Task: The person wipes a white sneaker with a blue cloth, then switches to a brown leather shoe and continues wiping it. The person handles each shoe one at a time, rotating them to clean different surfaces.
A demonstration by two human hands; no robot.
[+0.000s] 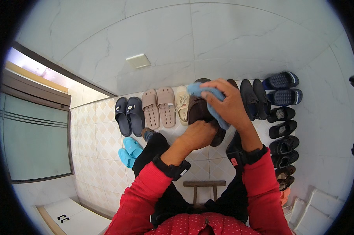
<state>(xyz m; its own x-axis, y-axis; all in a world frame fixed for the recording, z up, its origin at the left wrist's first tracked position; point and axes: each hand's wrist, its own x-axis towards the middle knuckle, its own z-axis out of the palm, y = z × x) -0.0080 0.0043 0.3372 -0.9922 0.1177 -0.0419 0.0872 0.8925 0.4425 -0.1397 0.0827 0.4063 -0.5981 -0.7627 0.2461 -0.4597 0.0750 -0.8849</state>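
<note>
My left hand (199, 134) is closed on a dark brown slipper (197, 111), its fingers tucked in at the foot opening. The slipper is held up above the floor, toe towards the wall. Over its upper, my right hand (228, 102) grips a folded blue cloth (213, 110) that lies against the slipper's right side. Part of the slipper is hidden by the cloth and both hands. Behind its toe shows the tip of another dark shoe (202, 80), mostly covered. A cream lace-up shoe (182, 102) stands just to the left.
Along the wall stand pink slippers (166, 108), navy slippers (135, 113) and black shoes (246, 94). More footwear lines the right wall, including blue slippers (284, 97). Turquoise slippers (132, 147) lie by my left leg. A wooden stool (205, 184) is beneath me. A glass-panelled door (36, 138) stands left.
</note>
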